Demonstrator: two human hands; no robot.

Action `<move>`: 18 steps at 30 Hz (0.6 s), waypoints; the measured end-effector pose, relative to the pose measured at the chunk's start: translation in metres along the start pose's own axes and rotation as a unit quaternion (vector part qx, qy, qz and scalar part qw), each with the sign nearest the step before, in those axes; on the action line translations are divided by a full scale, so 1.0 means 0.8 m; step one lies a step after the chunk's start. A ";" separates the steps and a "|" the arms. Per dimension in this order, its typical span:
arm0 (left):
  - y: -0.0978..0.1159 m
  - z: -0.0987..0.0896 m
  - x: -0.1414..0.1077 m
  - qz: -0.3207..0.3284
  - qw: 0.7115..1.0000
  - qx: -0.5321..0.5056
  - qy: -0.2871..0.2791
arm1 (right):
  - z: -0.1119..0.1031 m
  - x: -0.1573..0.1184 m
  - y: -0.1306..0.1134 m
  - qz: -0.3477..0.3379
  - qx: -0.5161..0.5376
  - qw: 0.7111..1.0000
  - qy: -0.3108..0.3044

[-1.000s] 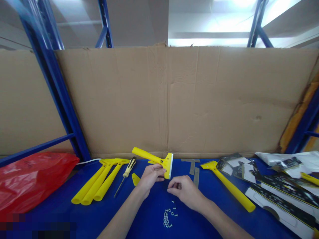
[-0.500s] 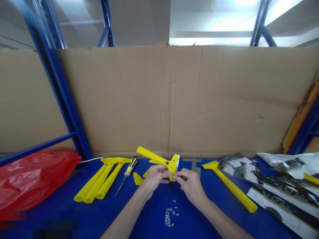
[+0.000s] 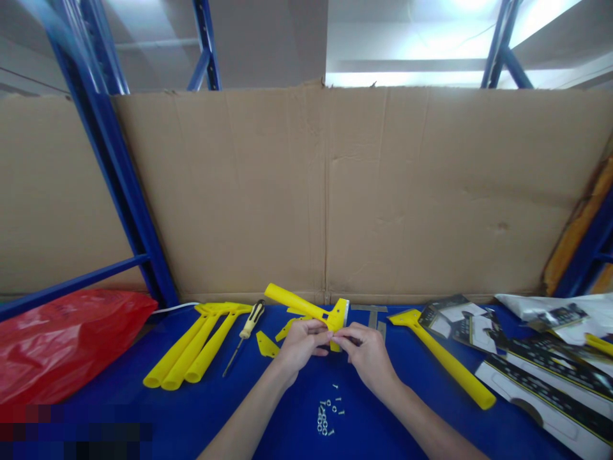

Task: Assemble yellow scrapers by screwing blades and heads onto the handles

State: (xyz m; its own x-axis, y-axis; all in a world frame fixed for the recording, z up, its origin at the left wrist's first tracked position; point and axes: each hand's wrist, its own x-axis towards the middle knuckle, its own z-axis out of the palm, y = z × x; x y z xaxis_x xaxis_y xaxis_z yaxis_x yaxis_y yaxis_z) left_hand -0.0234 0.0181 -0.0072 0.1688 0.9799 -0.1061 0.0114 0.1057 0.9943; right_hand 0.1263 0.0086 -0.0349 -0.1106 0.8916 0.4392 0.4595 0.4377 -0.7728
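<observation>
A yellow plastic scraper (image 3: 297,301) with a metal blade edge is held up over the table, its handle pointing to the upper left. My left hand (image 3: 302,345) is closed around its neck and head from below. My right hand (image 3: 364,348) is closed in a pinch against the lower part of the head; whatever lies between its fingertips is hidden. Several small screws and nuts (image 3: 324,421) lie on the blue tabletop (image 3: 287,434) below my hands. Loose yellow plates (image 3: 267,345) rest left of my left hand, beside a screwdriver (image 3: 249,324).
Several yellow scraper handles (image 3: 186,358) lie at the left, near a red plastic bag (image 3: 86,345). Another yellow scraper (image 3: 445,361) lies on the right beside black and white packaging cards (image 3: 541,396). A cardboard wall (image 3: 325,191) closes off the back.
The scraper has shifted slightly right and its head has turned a little. My right fingertips have moved closer to my left fingers on the scraper head.
</observation>
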 end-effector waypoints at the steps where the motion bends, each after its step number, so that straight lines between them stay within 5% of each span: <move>1: 0.000 0.000 0.000 -0.001 1.000 -0.002 0.002 | 0.000 0.000 0.001 0.005 0.000 1.000 -0.003; 18: 0.000 -0.003 -0.003 -0.018 0.999 -0.026 -0.017 | 0.010 0.002 0.009 0.069 0.073 0.994 0.036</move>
State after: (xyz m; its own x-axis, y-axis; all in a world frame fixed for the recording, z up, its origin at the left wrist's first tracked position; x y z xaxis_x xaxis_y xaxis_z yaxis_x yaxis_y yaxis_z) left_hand -0.0262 0.0163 -0.0070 0.2018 0.9692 -0.1411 -0.0322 0.1505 0.9881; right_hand 0.1227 0.0143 -0.0435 0.0108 0.9358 0.3524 0.3334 0.3289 -0.8836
